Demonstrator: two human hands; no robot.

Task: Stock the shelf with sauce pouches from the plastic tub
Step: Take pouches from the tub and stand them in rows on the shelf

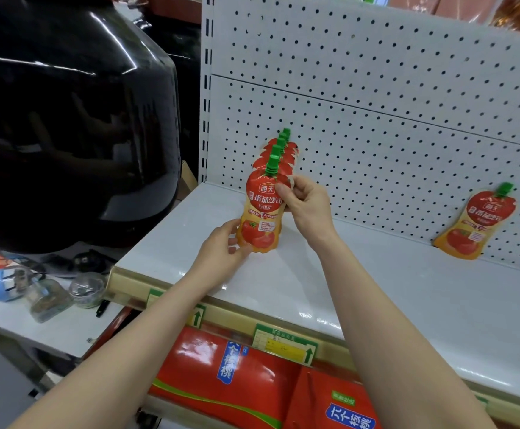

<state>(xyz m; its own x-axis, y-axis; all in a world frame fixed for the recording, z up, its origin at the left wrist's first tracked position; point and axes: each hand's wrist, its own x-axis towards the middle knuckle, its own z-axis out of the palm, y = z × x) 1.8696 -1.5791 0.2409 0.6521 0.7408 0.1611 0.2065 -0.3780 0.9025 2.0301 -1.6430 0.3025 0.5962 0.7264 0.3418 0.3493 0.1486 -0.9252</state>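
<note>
A red and orange tomato sauce pouch with a green cap stands at the front of a row of several like pouches on the white shelf. My left hand grips its bottom left corner. My right hand pinches its upper right edge. One more pouch leans against the pegboard far to the right. The plastic tub is out of view.
A white pegboard backs the shelf. A big glossy black object looms at the left. Below it a lower white surface holds a blue ball, a glass bottle and a jar. Red boxes fill the shelf underneath.
</note>
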